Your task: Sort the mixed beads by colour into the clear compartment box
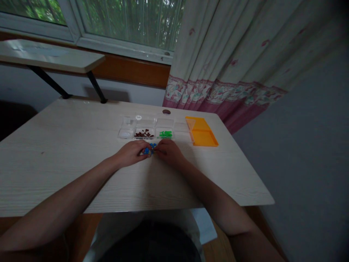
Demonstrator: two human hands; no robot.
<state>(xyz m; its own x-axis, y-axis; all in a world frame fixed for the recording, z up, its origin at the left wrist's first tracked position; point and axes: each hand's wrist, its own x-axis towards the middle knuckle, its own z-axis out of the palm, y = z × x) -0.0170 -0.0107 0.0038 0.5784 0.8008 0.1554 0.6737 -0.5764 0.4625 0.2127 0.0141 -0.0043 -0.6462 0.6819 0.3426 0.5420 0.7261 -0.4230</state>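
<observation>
My left hand (132,153) is closed around a small cluster of blue pieces (148,150) with some paler bits in it, just above the table. Against its right side, my right hand (169,152) has its fingers pinched together. Whether they grip the cluster or a tiny piece on it is too small to make out. Just beyond the hands lies a clear compartment tray (127,128). One front compartment holds dark brown pieces (144,134), and the one to its right holds bright green pieces (165,134).
An orange open case (203,133) lies at the tray's right end, slightly under it. A brown oval object (166,112) sits behind the tray. On the left, a raised shelf (51,56) stands on black legs. A curtain (218,72) hangs behind the table (68,145).
</observation>
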